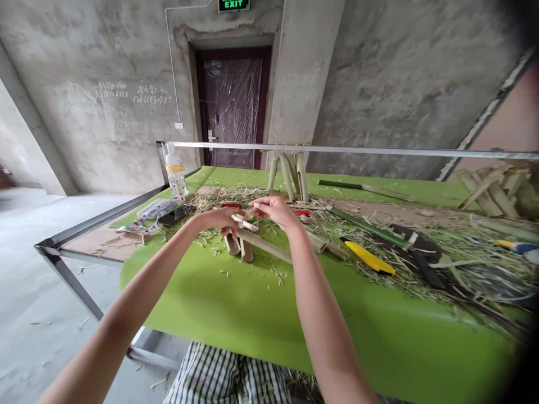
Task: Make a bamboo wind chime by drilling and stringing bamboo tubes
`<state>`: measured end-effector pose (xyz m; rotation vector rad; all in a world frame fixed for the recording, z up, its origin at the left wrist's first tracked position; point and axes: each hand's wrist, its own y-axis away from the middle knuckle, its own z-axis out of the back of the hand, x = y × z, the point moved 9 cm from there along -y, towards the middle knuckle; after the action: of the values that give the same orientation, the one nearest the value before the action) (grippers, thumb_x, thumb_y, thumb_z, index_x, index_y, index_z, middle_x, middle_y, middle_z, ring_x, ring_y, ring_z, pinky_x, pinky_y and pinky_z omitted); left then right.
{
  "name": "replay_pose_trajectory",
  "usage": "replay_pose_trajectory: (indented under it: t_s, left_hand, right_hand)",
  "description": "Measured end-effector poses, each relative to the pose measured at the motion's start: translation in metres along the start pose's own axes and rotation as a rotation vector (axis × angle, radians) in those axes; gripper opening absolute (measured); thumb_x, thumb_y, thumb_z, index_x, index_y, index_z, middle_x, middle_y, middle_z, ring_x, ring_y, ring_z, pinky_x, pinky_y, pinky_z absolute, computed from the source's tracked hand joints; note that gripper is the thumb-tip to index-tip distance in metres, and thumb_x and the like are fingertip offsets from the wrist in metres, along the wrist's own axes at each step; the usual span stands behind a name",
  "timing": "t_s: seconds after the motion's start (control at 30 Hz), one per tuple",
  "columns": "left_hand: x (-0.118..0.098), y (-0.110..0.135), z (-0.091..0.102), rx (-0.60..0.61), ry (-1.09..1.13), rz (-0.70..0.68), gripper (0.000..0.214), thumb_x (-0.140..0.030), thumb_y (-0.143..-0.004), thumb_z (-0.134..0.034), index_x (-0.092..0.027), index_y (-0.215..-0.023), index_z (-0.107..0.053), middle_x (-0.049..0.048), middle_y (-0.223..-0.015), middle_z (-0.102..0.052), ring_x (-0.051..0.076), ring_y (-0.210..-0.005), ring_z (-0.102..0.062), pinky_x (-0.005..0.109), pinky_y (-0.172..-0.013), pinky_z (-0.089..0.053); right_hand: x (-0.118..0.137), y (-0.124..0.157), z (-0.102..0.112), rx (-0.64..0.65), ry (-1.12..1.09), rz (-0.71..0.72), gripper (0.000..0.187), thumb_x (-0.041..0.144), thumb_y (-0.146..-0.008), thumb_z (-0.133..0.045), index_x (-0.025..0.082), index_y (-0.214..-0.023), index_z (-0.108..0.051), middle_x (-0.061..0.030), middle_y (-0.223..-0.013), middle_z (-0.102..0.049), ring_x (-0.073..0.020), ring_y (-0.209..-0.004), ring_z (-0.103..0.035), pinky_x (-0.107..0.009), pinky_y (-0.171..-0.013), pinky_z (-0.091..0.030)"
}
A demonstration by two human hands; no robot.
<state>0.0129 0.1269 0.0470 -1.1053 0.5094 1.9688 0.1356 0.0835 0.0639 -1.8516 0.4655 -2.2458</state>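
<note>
While near left hand (219,217), shavings (223,195) beside phone (176,215)

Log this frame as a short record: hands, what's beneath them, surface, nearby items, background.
Left hand: by pale bamboo pieces; grip unclear
Right hand: beside the left, fingertips close together; anything held too small to tell
Beneath the hands: short bamboo stubs, long bamboo piece
Surface: green mat, scattered shavings
Right side: yellow-and-black tool
Left side: bottle, dark phone
Background: plastic-covered door
</note>
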Motion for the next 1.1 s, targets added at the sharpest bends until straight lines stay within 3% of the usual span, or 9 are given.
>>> replay_pose_trajectory:
  t_s: [0.07,0.2,0.4,0.6,0.73,0.83,0.93,1.03,1.1]
  left_hand:
    - [-0.008,0.002,-0.010,0.097,-0.019,0.011,0.034,-0.008,-0.053,-0.067,-0.024,-0.083,-0.070,0.0005,-0.056,-0.064,0.011,-0.039,-0.052,0.021,-0.037,-0.037]
    - [-0.020,-0.001,-0.021,0.192,-0.191,-0.007,0.020,-0.009,-0.060,-0.059,-0.022,-0.069,-0.070,0.0029,-0.064,-0.068,0.010,-0.042,-0.055,0.020,-0.039,-0.042]
    - [-0.026,-0.004,0.000,-0.038,-0.209,-0.119,0.012,-0.020,-0.068,-0.063,-0.019,-0.076,-0.071,0.0055,-0.072,-0.069,0.013,-0.054,-0.062,0.022,-0.050,-0.049]
    - [-0.041,0.005,0.025,-0.317,-0.012,-0.302,0.022,-0.025,-0.073,-0.059,-0.013,-0.088,-0.070,0.0085,-0.083,-0.070,0.016,-0.073,-0.065,0.029,-0.070,-0.054]
    - [-0.054,0.011,0.030,-0.392,-0.018,-0.316,0.028,-0.020,-0.075,-0.055,-0.011,-0.098,-0.067,0.0102,-0.093,-0.069,0.017,-0.082,-0.065,0.030,-0.077,-0.053]
    - [-0.066,0.016,0.019,-0.345,-0.162,-0.373,0.038,-0.015,-0.075,-0.051,-0.012,-0.112,-0.060,0.0118,-0.108,-0.064,0.019,-0.097,-0.062,0.033,-0.086,-0.051]
    - [-0.077,0.027,-0.006,-0.304,-0.469,-0.513,0.057,-0.013,-0.072,-0.054,-0.016,-0.128,-0.047,0.0122,-0.127,-0.052,0.023,-0.115,-0.050,0.038,-0.096,-0.044]
    - [-0.081,0.038,-0.027,-0.360,-0.683,-0.633,0.062,-0.012,-0.075,-0.052,-0.015,-0.135,-0.038,0.0146,-0.134,-0.045,0.025,-0.123,-0.043,0.040,-0.099,-0.042]
    - [-0.082,0.040,-0.033,-0.411,-0.734,-0.666,0.054,-0.012,-0.079,-0.048,-0.014,-0.133,-0.042,0.0153,-0.132,-0.047,0.025,-0.121,-0.046,0.040,-0.098,-0.043]
  right_hand:
    - [0.005,0.004,0.003,-0.021,0.086,-0.005,0.013,0.016,-0.080,-0.057,0.016,-0.087,-0.067,-0.0038,-0.073,-0.068,-0.0110,-0.060,-0.061,-0.025,-0.059,-0.050]
    - [0.010,0.010,0.010,-0.050,0.247,-0.033,0.017,0.021,-0.083,-0.054,0.019,-0.097,-0.064,-0.0031,-0.070,-0.067,-0.0122,-0.052,-0.058,-0.026,-0.050,-0.048]
    - [-0.005,0.017,-0.017,0.208,0.444,-0.145,0.027,0.024,-0.054,-0.078,0.018,-0.076,-0.064,-0.0019,-0.071,-0.064,-0.0131,-0.055,-0.056,-0.023,-0.046,-0.040]
    - [0.006,0.023,-0.027,0.241,0.332,-0.068,0.035,0.022,-0.061,-0.074,0.021,-0.093,-0.063,-0.0018,-0.079,-0.066,-0.0157,-0.068,-0.060,-0.027,-0.058,-0.045]
    - [0.020,0.029,-0.027,0.311,0.271,0.018,0.014,0.021,-0.069,-0.067,0.021,-0.084,-0.067,-0.0016,-0.090,-0.068,-0.0161,-0.082,-0.061,-0.033,-0.077,-0.047]
    - [0.023,0.033,-0.025,0.323,0.197,-0.008,0.017,0.020,-0.074,-0.063,0.020,-0.090,-0.067,-0.0021,-0.091,-0.068,-0.0149,-0.084,-0.062,-0.036,-0.083,-0.047]
    - [0.025,0.032,-0.020,0.265,0.091,-0.013,0.021,0.014,-0.071,-0.065,0.018,-0.092,-0.065,-0.0031,-0.092,-0.067,-0.0134,-0.083,-0.062,-0.034,-0.082,-0.050]
    - [0.027,0.028,-0.016,0.217,-0.017,0.031,0.021,0.014,-0.072,-0.064,0.019,-0.093,-0.064,-0.0025,-0.093,-0.066,-0.0119,-0.081,-0.062,-0.031,-0.080,-0.052]
    - [0.027,0.026,-0.015,0.214,-0.085,0.051,0.022,0.015,-0.073,-0.064,0.019,-0.094,-0.064,-0.0021,-0.090,-0.066,-0.0114,-0.078,-0.063,-0.031,-0.079,-0.053]
